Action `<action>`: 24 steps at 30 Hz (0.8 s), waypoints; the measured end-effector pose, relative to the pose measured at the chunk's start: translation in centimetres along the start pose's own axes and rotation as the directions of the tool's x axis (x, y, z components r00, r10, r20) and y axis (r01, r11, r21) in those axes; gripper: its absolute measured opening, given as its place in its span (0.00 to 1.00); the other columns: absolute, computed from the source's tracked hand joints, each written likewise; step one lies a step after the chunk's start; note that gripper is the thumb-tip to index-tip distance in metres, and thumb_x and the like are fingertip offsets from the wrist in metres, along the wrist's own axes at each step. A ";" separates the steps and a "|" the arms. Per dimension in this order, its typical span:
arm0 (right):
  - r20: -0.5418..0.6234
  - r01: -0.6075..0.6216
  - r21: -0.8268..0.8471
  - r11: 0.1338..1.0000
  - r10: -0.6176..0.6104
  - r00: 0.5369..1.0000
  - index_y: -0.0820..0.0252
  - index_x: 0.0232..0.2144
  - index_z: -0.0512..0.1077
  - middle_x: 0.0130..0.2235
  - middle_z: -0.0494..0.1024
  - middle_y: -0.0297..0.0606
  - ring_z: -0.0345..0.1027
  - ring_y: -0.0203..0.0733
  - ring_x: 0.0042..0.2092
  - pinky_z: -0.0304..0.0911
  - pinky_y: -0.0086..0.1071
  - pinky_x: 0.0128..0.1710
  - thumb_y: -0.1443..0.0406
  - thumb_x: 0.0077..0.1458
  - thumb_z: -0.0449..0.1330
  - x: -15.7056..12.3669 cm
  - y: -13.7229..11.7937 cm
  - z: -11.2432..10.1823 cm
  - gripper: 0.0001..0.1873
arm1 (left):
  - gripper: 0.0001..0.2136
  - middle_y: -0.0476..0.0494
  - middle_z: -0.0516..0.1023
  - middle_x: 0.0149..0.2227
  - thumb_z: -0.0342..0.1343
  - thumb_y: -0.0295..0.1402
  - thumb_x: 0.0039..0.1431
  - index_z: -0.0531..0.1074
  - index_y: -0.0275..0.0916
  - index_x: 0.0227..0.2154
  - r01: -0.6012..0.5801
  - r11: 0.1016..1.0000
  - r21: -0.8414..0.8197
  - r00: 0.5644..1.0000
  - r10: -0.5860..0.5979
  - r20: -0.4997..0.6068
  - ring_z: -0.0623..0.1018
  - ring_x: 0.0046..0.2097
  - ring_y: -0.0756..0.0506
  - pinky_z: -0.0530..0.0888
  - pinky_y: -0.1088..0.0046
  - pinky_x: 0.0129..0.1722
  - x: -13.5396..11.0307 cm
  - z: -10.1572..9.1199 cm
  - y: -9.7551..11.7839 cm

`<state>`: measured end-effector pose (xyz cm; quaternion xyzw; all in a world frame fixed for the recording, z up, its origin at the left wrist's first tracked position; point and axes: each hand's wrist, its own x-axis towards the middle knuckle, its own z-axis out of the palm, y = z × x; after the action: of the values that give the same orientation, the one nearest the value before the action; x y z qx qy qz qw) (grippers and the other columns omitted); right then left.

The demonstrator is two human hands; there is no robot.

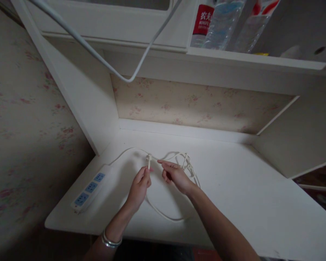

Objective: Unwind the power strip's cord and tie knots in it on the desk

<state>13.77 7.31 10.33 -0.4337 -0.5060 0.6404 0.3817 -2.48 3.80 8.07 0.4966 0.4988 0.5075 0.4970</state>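
Note:
My left hand [141, 182] is closed in a pinch around a white power cord [149, 163], whose upper part is knotted or wrapped just above the fingertips. Close by on the right is my right hand [176, 175], index finger stretched toward the knot and the other fingers loosely curled. The cord passes behind that index finger; whether they touch I cannot tell. To the left lies a white power strip [90, 188] with blue socket faces, joined to the cord. Tangled loops of cord [189, 165] rest beyond my right hand, and another loop hangs below both hands.
Everything lies on a white desk [239, 203] with side panels and a low back ledge. Overhead, a thick white cable [103, 61] dangles before the cabinet. Plastic bottles [224, 25] stand on the upper right shelf [255, 59]. Floral wallpaper [24, 127] covers the left wall.

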 end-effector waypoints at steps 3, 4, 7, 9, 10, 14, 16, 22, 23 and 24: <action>-0.298 -0.006 -0.555 0.832 -0.192 0.935 0.61 0.43 0.72 0.27 0.75 0.35 0.67 0.36 0.28 0.60 0.29 0.29 0.57 0.61 0.50 -0.1 1.9 -3.6 0.17 | 0.21 0.57 0.52 0.18 0.40 0.54 0.61 0.66 0.40 0.36 -0.036 0.996 0.076 0.998 0.039 -0.044 0.57 0.20 0.51 0.55 0.74 0.20 1.4 -0.8 0.1; -0.307 -0.044 -0.713 0.700 -0.254 0.917 0.60 0.43 0.72 0.34 0.77 0.38 0.70 0.39 0.35 0.62 0.32 0.36 0.59 0.61 0.50 -0.4 2.6 -4.7 0.16 | 0.21 0.56 0.54 0.18 0.40 0.53 0.61 0.67 0.40 0.36 -0.055 0.990 0.130 0.997 0.062 -0.050 0.59 0.20 0.51 0.56 0.74 0.20 2.0 -1.2 0.1; -0.180 -0.089 -0.953 0.291 -0.302 0.936 0.55 0.45 0.72 0.50 0.74 0.41 0.66 0.45 0.52 0.56 0.41 0.52 0.63 0.62 0.49 -1.9 4.3 -7.5 0.15 | 0.20 0.49 0.70 0.25 0.40 0.49 0.63 0.69 0.40 0.37 -0.164 0.921 0.354 0.976 0.204 -0.079 0.71 0.29 0.47 0.66 0.72 0.27 4.4 -2.3 -0.4; -0.115 -0.085 -0.989 0.124 -0.265 0.957 0.51 0.50 0.70 0.55 0.71 0.40 0.64 0.46 0.55 0.52 0.45 0.55 0.63 0.63 0.48 -3.1 5.0 -8.5 0.16 | 0.18 0.43 0.75 0.35 0.39 0.44 0.65 0.70 0.39 0.36 -0.239 0.835 0.496 0.942 0.323 -0.090 0.74 0.39 0.44 0.70 0.70 0.39 6.2 -3.2 -0.8; -0.104 -0.089 -0.993 0.073 -0.249 0.963 0.50 0.52 0.68 0.56 0.70 0.40 0.64 0.46 0.55 0.52 0.45 0.55 0.63 0.64 0.47 -3.6 5.3 -8.8 0.17 | 0.18 0.41 0.76 0.38 0.38 0.43 0.66 0.70 0.38 0.37 -0.258 0.784 0.565 0.927 0.366 -0.085 0.75 0.42 0.44 0.70 0.69 0.42 7.1 -3.7 -1.0; -0.152 -0.163 -0.986 -0.036 -0.206 0.967 0.52 0.55 0.65 0.56 0.70 0.43 0.72 0.44 0.47 0.61 0.39 0.46 0.63 0.66 0.42 -5.1 5.4 -9.3 0.20 | 0.17 0.37 0.75 0.40 0.37 0.38 0.67 0.70 0.37 0.38 -0.197 0.566 0.801 0.904 0.421 -0.075 0.75 0.45 0.42 0.70 0.67 0.46 10.0 -5.7 -2.0; -0.232 -0.245 -0.968 -0.056 -0.183 0.955 0.52 0.55 0.65 0.56 0.70 0.44 0.75 0.44 0.40 0.65 0.36 0.39 0.63 0.66 0.40 -5.5 5.3 -9.3 0.21 | 0.16 0.36 0.75 0.39 0.37 0.37 0.67 0.70 0.37 0.38 -0.149 0.519 0.842 0.905 0.415 -0.096 0.75 0.44 0.41 0.70 0.66 0.44 10.8 -6.5 -2.5; -0.324 -0.328 -0.944 -0.037 -0.085 0.942 0.57 0.54 0.66 0.54 0.70 0.50 0.75 0.46 0.39 0.66 0.35 0.35 0.64 0.65 0.41 -6.7 4.7 -9.2 0.21 | 0.15 0.36 0.73 0.39 0.38 0.35 0.67 0.70 0.36 0.38 -0.012 0.342 0.940 0.909 0.395 -0.132 0.76 0.40 0.42 0.70 0.68 0.38 11.6 -8.1 -3.7; -0.318 -0.319 -0.948 -0.009 -0.062 0.946 0.58 0.53 0.67 0.53 0.71 0.51 0.75 0.46 0.40 0.65 0.35 0.37 0.65 0.65 0.41 -6.8 4.7 -9.3 0.21 | 0.16 0.35 0.73 0.38 0.37 0.35 0.67 0.70 0.35 0.38 0.005 0.311 0.950 0.910 0.392 -0.133 0.75 0.40 0.42 0.70 0.68 0.38 11.6 -8.3 -3.8; -0.312 -0.311 -0.950 0.021 -0.038 0.949 0.60 0.53 0.68 0.51 0.72 0.51 0.75 0.46 0.41 0.65 0.35 0.38 0.65 0.64 0.42 -6.9 4.6 -9.4 0.21 | 0.16 0.35 0.73 0.38 0.37 0.34 0.67 0.70 0.34 0.38 0.016 0.281 0.960 0.913 0.388 -0.129 0.75 0.39 0.42 0.70 0.68 0.38 11.6 -8.4 -4.0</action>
<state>24.68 2.95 5.94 -0.6993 -0.7094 0.0825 -0.0305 -11.01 15.33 4.13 0.6523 0.7145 0.2482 -0.0494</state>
